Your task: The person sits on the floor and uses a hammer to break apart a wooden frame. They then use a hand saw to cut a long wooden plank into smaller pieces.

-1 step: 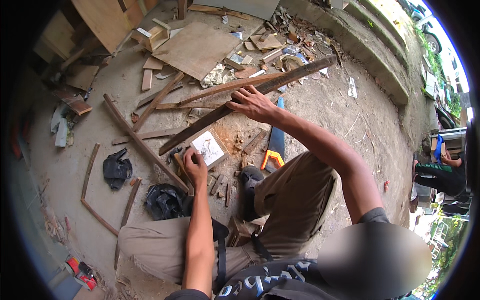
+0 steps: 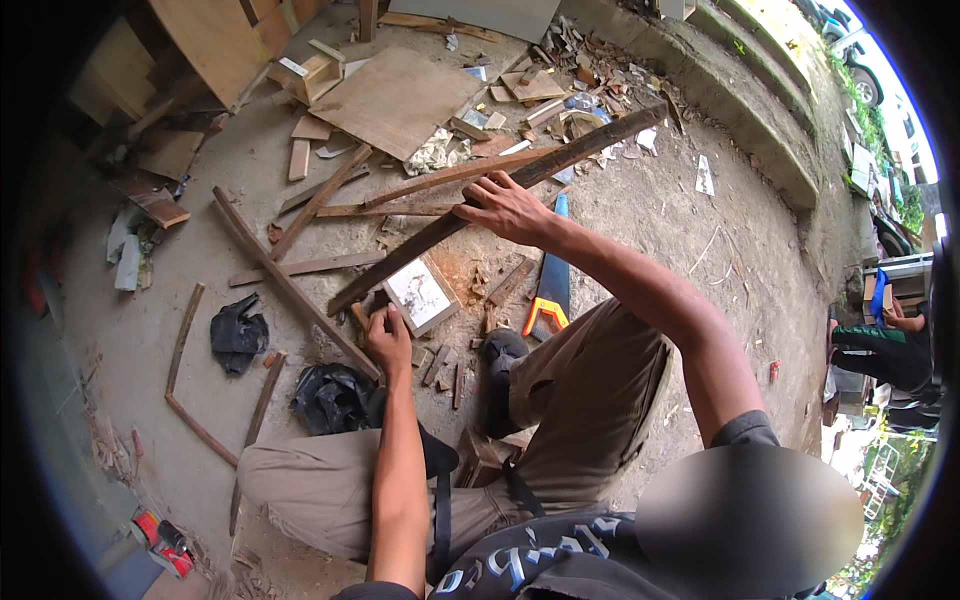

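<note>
My right hand (image 2: 508, 210) is wrapped over the middle of a long dark wooden strip (image 2: 595, 142). The strip slants from the lower left up to the far right, above the ground. My left hand (image 2: 388, 340) is closed just below the strip's near end; whatever its fingers may pinch is hidden. Beside that hand lies a wooden block with a white, dark-stained top (image 2: 420, 288). A handsaw (image 2: 554, 285) with an orange handle rests on the ground to the right, near my shoe (image 2: 503, 350).
Several wooden strips (image 2: 290, 280) lie crossed at the left. Two black plastic bags (image 2: 238, 335) sit near my left knee. Beyond are a plywood sheet (image 2: 400, 100), scattered scraps and a concrete step (image 2: 730, 115). Another person (image 2: 890, 345) is at the far right.
The strip has tilted slightly, its far end shifting up and left. My left hand has turned and drawn a little toward me. My right hand keeps its hold.
</note>
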